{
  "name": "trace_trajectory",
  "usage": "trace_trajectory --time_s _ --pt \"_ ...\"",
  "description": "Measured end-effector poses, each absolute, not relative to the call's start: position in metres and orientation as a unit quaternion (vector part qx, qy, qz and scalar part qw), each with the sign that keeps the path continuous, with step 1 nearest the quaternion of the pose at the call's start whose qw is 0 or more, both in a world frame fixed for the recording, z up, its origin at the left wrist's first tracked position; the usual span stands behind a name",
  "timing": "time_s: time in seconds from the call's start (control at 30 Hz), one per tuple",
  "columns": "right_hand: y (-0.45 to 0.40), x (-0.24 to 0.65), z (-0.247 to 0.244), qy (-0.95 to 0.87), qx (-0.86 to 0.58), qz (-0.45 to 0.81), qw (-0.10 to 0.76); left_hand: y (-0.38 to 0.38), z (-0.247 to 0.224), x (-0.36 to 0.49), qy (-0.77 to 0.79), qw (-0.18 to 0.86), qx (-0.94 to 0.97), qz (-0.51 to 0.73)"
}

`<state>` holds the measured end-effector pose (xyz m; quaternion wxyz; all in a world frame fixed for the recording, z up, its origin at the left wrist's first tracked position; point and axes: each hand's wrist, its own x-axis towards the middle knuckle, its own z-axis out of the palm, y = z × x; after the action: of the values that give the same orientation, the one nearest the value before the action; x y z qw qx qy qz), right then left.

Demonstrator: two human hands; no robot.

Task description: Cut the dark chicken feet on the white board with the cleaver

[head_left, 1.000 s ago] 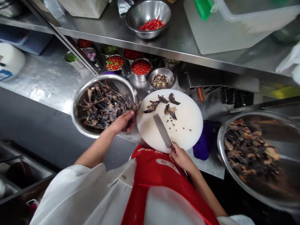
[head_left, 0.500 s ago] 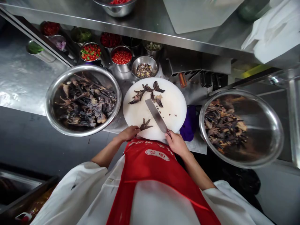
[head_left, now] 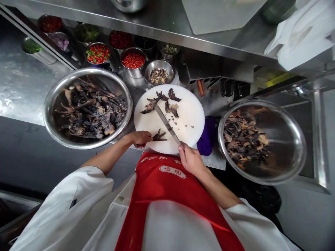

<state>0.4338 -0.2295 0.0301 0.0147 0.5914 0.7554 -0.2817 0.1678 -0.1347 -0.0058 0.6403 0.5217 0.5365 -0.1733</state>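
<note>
On the round white cutting board [head_left: 192, 134], my left hand [head_left: 141, 138] grips a dark chicken foot [head_left: 159, 135] at the board's near left edge, its toes pointing right. My right hand [head_left: 191, 158] is closed around the handle of a kitchen knife [head_left: 166, 123]. The blade slants up and left over the board, its tip by the cut pieces. Several cut dark chicken foot pieces [head_left: 175, 109] lie on the board's far side, with small crumbs near the blade. What my left fingers do underneath is partly hidden.
A large steel bowl [head_left: 47, 116] of dark chicken feet stands left; another steel bowl [head_left: 293, 150] with cut pieces stands right. Behind are containers of chopped red chilli [head_left: 133, 60] and a small mixed-bits bowl [head_left: 160, 71]. A steel shelf [head_left: 157, 29] overhangs; knives [head_left: 201, 88] sit in a rack.
My left hand has turned around the chicken foot, its elbow swinging outward. The knife blade has tilted more edge-on, its tip moving up and left towards the cut pieces.
</note>
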Motion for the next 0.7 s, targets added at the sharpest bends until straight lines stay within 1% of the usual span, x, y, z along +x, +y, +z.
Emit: trace_trajectory --time_s 0.17,0.33,0.43,0.53,0.6,0.67,0.7 --pt "-0.211 0.428 0.012 0.731 0.579 -0.323 0.161 -0.136 -0.011 0.166 0.522 0.651 0.522 -0.175" --pt "-0.201 0.437 0.005 0.738 0.569 -0.322 0.169 -0.139 -0.012 0.153 0.506 0.645 0.541 -0.188" --pt "-0.2 0.44 0.007 0.744 0.568 -0.318 0.151 -0.136 -0.013 0.147 0.457 0.59 0.629 -0.216" --pt "-0.198 0.436 0.014 0.763 0.555 -0.319 0.091 -0.132 -0.014 0.149 0.422 0.483 0.737 -0.215" --pt "-0.194 0.427 0.019 0.773 0.549 -0.315 0.041 -0.129 -0.014 0.153 0.425 0.423 0.771 -0.214" --pt "-0.19 0.417 0.02 0.777 0.552 -0.304 0.003 -0.128 -0.014 0.157 0.436 0.391 0.78 -0.22" --pt "-0.187 0.412 0.018 0.778 0.553 -0.298 -0.003 -0.127 -0.014 0.158 0.441 0.385 0.78 -0.221"
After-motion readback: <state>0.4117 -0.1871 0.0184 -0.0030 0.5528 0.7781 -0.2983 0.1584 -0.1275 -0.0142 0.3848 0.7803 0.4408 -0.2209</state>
